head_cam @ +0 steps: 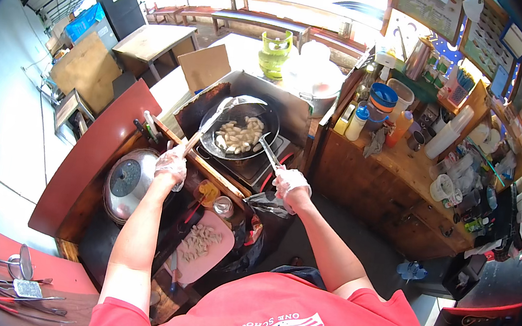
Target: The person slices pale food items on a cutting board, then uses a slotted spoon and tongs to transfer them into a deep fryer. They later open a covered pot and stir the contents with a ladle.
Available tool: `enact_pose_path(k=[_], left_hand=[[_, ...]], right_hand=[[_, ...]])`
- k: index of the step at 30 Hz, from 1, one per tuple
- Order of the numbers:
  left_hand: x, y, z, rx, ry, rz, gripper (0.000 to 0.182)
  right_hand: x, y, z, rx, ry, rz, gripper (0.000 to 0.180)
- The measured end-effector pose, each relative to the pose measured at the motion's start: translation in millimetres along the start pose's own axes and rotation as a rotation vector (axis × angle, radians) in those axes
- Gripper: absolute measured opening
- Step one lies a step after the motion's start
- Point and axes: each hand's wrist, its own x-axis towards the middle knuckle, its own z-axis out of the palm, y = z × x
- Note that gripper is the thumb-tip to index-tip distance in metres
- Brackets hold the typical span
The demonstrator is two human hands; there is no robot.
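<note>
Pale food pieces lie in oil in a dark wok on a stove. My left hand, in a clear plastic glove, grips the handle of a wire-mesh strainer, whose head is over the wok's far left side. In my right hand, also gloved, is the metal handle of a spatula or ladle; its end is at the wok's right side. Below my hands, a pink cutting board holds more pale strips, with a knife at its left edge.
A metal shield stands around the stove's far side. A lidded pot sits left, near my left forearm. A glass jar and a black plastic bag are close by. Bottles and cups crowd a wooden counter at right.
</note>
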Motion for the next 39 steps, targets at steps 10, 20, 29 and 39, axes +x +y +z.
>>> enact_pose_path(k=[10,20,29,39], left_hand=[[-30.0,-23.7,-66.5,0.111,-0.079,0.259,0.024],[-62.0,-20.1,-112.8,0.128,-0.177,0.188,0.033],[-79.9,-14.7,-27.6,-0.434,-0.251,-0.181,0.032],[-73.2,-13.8,34.9,-0.607,-0.201,-0.227,0.028]], right_hand=[[2.8,14.3,-11.3,0.037,0.004,-0.036,0.041],[-23.3,-18.2,-10.5,-0.123,-0.007,-0.079,0.039],[-11.7,-5.3,-9.9,-0.062,-0.062,-0.061,0.029],[-20.8,-0.3,-2.7,-0.119,-0.08,-0.223,0.036]])
